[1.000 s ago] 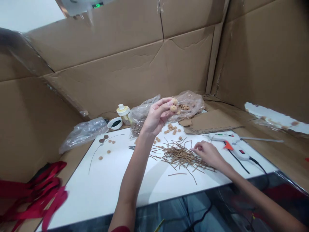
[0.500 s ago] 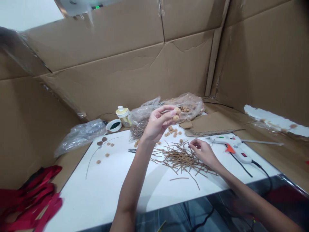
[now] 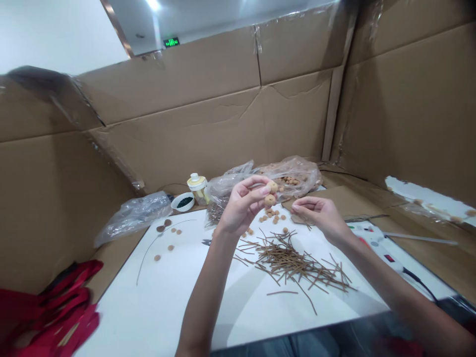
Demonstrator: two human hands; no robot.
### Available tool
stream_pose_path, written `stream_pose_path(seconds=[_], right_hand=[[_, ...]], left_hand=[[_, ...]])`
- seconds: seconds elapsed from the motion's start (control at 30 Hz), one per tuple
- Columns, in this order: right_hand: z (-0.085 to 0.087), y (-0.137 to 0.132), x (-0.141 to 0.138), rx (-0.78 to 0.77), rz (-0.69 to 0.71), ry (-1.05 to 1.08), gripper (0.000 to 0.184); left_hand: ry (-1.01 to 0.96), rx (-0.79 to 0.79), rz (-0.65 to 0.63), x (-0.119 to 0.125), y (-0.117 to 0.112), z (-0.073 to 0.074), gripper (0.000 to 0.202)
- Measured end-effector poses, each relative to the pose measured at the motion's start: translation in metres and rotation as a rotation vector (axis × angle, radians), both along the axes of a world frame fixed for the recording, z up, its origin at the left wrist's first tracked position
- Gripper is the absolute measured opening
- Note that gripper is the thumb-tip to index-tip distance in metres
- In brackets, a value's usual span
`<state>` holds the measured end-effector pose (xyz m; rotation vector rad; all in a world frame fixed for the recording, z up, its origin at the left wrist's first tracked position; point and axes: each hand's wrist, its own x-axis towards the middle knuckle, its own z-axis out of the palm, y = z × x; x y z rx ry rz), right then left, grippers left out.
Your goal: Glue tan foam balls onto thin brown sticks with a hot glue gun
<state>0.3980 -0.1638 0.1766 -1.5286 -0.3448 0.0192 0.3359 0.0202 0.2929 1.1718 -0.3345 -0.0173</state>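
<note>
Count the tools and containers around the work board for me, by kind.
Hot glue gun: 1
Small black-handled snips: 1
White bowl: 1
Yellow-capped bottle: 1
Total: 4

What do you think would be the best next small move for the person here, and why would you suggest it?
I would probably bring the right hand across to steady the two tan balls held in the left hand. The right hand is raised close to them, and the left fingertips alone seem to support them. I cannot tell whether the balls are stuck together.
</note>
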Motion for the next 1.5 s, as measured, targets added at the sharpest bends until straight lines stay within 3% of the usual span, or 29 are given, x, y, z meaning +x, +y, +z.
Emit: stream_pose_path(seconds=[0.17, 0.27, 0.37, 0.5, 0.6, 0.67, 0.77, 0.93, 1.5], right_hand=[[-0.037, 0.005, 0.001, -0.266, 0.044, -0.05, 0.031], [-0.038, 0.001, -0.003, -0.336, -0.022, -0.125, 0.024], [-0.007, -0.003, -0.013, -0.294, 0.007, -0.182, 0.023], [0.059, -0.012, -0.039, -0.169, 0.052, -0.265, 0.023], [0.101, -0.018, -0.06, -0.113, -0.026, -0.538, 0.009], [0.118, -0.02, -0.07, -0.171, -0.084, -0.717, 0.003], [0.131, -0.019, -0.078, -0.319, -0.141, -0.96, 0.008], [0.133, -0.014, -0.082, -0.498, -0.138, -1.159, 0.016], [0.13, -0.013, -0.085, -0.625, -0.242, -1.319, 0.02]], left_hand=[[-0.04, 0.042, 0.014, -0.003, 0.001, 0.001, 0.016], [-0.057, 0.083, 0.017, -0.003, 0.002, 0.002, 0.017], [-0.089, 0.118, 0.006, -0.004, 0.002, 0.002, 0.015], [-0.106, 0.167, 0.009, -0.005, 0.002, 0.002, 0.016], [-0.105, 0.191, 0.009, -0.006, 0.001, 0.002, 0.017], [-0.098, 0.201, 0.002, -0.007, -0.001, 0.002, 0.016], [-0.092, 0.192, -0.018, -0.009, -0.005, 0.002, 0.014], [-0.095, 0.167, -0.047, -0.013, -0.009, 0.003, 0.014], [-0.114, 0.248, -0.025, -0.018, -0.009, 0.004, 0.011]])
